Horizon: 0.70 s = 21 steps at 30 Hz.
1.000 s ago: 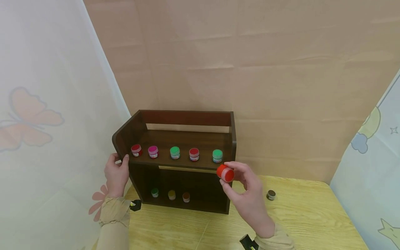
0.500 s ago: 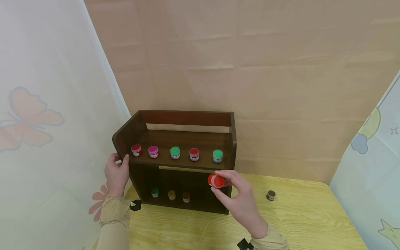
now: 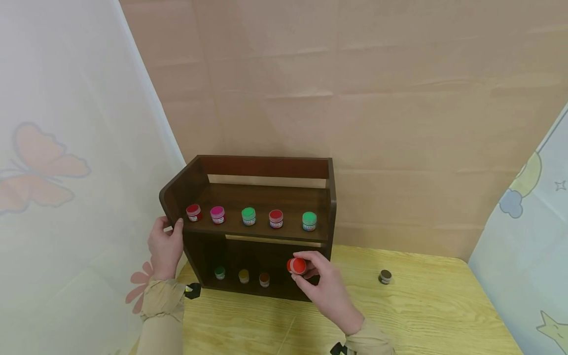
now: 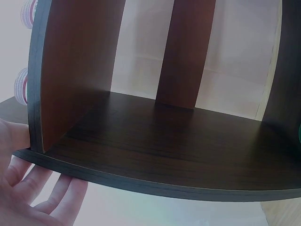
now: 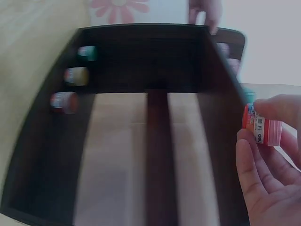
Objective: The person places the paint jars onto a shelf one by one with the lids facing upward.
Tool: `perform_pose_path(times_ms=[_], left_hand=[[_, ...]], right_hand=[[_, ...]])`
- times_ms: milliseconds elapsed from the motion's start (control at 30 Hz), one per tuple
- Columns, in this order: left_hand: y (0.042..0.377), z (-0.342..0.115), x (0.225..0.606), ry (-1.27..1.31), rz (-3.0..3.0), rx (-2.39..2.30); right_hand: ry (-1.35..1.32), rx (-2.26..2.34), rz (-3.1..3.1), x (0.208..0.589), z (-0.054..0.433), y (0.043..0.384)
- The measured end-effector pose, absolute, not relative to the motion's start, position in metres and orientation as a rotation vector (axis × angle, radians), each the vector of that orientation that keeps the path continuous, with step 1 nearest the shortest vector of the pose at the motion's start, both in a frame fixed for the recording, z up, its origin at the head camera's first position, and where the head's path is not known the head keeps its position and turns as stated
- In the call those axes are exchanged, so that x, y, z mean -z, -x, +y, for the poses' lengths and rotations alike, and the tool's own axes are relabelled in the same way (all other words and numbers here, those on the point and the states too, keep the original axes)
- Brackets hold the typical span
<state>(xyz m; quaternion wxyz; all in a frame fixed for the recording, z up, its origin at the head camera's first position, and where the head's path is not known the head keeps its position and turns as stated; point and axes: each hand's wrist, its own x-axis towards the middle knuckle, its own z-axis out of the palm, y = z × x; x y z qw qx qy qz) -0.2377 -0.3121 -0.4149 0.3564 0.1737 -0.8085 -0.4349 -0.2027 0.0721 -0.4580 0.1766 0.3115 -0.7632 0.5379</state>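
A dark brown two-tier shelf (image 3: 266,191) stands on the table. My left hand (image 3: 166,246) grips its left side panel, thumb at the front edge; in the left wrist view the fingers (image 4: 70,200) curl behind the panel. My right hand (image 3: 326,288) pinches a small red paint jar (image 3: 296,266) between thumb and fingers, tilted with its lid toward me, in front of the lower tier's right part. In the right wrist view the jar (image 5: 261,126) shows a white label. Along the upper tier stand several jars, including a magenta one (image 3: 218,215) and a green one (image 3: 309,221).
The lower tier bears a green jar (image 3: 220,273), a yellow jar (image 3: 243,276) and a brown jar (image 3: 264,280) toward its left. A dark jar (image 3: 385,277) stands on the wood-grain table (image 3: 426,301) to the right. Patterned sheets hang at both sides.
My right hand has moved left and down with the red paint jar, from the shelf's right edge to in front of the lower tier. My left hand has stayed in place.
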Motion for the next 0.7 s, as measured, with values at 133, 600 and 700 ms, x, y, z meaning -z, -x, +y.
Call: perform_pose_path(times_ms=[133, 600, 700], left_hand=[[0.237, -0.312, 0.414, -0.453, -2.096, 1.124], [0.237, -0.312, 0.414, -0.454, -2.089, 1.131], [0.238, -0.312, 0.414, -0.450, -2.087, 1.128]], right_hand=[[-0.816, -1.535, -2.235, 0.477, 0.066, 0.210], [-0.672, -1.531, -2.410, 0.542, 0.044, 0.227], [-0.671, -1.509, -2.429, 0.551, 0.042, 0.230]])
